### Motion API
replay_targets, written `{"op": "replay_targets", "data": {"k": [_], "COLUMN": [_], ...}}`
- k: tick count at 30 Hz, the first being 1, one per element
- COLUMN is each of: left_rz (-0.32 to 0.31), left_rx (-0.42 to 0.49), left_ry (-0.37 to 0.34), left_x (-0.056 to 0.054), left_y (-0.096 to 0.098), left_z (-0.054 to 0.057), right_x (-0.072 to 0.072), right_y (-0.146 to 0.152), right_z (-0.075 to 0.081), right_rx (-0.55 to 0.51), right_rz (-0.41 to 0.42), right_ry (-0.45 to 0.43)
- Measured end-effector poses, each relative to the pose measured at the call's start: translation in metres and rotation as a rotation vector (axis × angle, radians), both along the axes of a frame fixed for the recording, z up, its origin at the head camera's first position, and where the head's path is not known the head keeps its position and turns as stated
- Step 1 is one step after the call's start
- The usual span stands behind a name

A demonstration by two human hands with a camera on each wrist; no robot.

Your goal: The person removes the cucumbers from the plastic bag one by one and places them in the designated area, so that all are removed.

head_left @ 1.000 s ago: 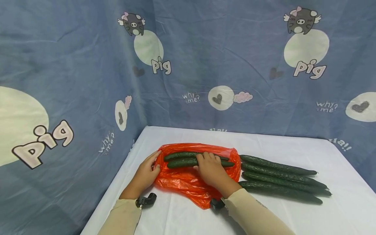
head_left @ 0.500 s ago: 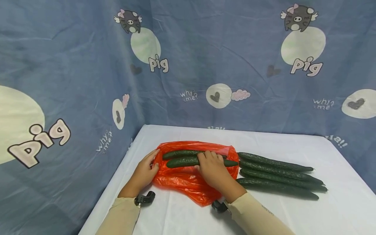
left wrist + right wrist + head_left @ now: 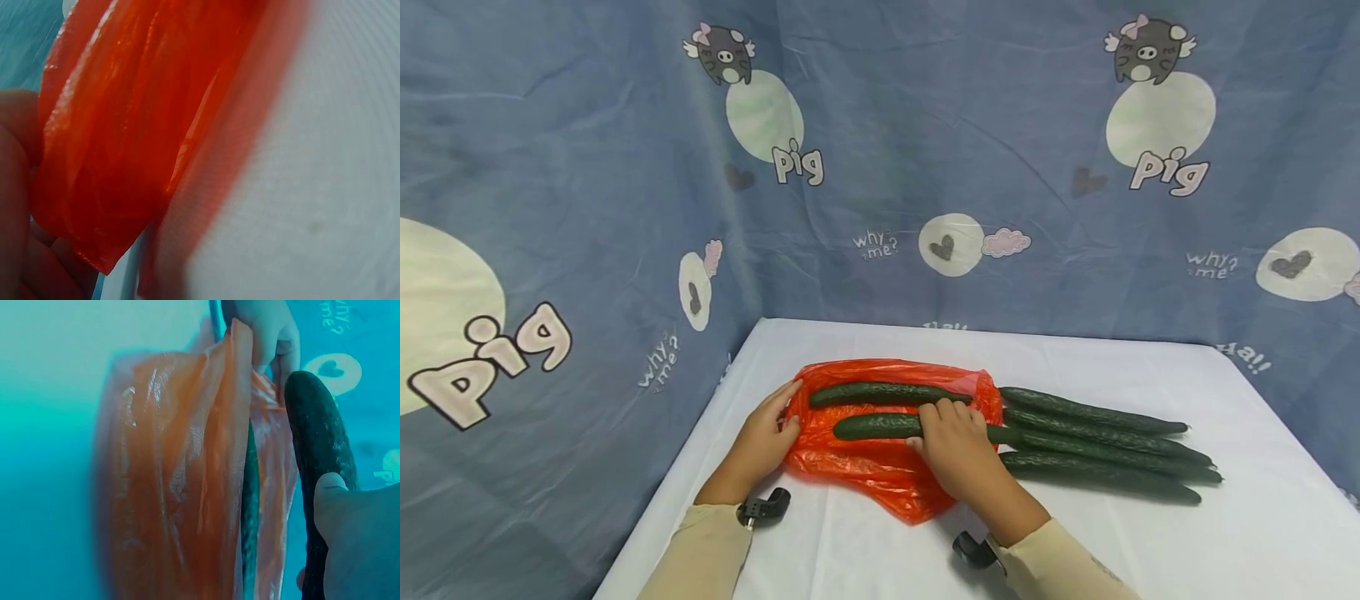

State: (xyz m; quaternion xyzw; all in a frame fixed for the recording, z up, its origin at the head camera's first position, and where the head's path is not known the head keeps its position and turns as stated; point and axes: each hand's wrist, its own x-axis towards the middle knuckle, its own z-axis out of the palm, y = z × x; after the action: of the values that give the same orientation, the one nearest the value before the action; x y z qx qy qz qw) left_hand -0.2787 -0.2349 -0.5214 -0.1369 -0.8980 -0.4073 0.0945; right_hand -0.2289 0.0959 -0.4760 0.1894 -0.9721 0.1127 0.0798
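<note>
In the head view, a red plastic bag (image 3: 880,479) lies on the white-covered table with its mouth spread. My right hand (image 3: 958,454) grips a dark green cucumber (image 3: 872,427) around its middle, over the bag. The right wrist view shows the thumb along that cucumber (image 3: 315,425), which stands apart from the bag's edge. A second cucumber (image 3: 880,394) lies inside the bag behind the held one. My left hand (image 3: 758,442) holds the bag's left edge, with film (image 3: 125,144) between thumb and fingers in the left wrist view.
Several more cucumbers (image 3: 1112,446) lie side by side on the table, right of the bag; the held cucumber's far end overlaps them in the head view. A blue printed cloth (image 3: 850,167) hangs behind and to the left of the white table (image 3: 850,558).
My right hand has drawn the front cucumber rightward and toward me, away from the one beside it in the bag. My left hand stays at the bag's left edge.
</note>
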Motion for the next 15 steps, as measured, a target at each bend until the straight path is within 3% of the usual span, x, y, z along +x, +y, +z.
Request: {"op": "replay_targets", "data": {"k": [15], "left_rz": [0.002], "left_rx": [-0.001], "left_ry": [-0.012], "left_x": [0.0], "left_y": [0.001], "left_z": [0.002], "right_x": [0.019], "right_y": [0.028], "right_z": [-0.007], "right_rx": [-0.004], "right_rz": [-0.072], "right_ry": [0.028]}}
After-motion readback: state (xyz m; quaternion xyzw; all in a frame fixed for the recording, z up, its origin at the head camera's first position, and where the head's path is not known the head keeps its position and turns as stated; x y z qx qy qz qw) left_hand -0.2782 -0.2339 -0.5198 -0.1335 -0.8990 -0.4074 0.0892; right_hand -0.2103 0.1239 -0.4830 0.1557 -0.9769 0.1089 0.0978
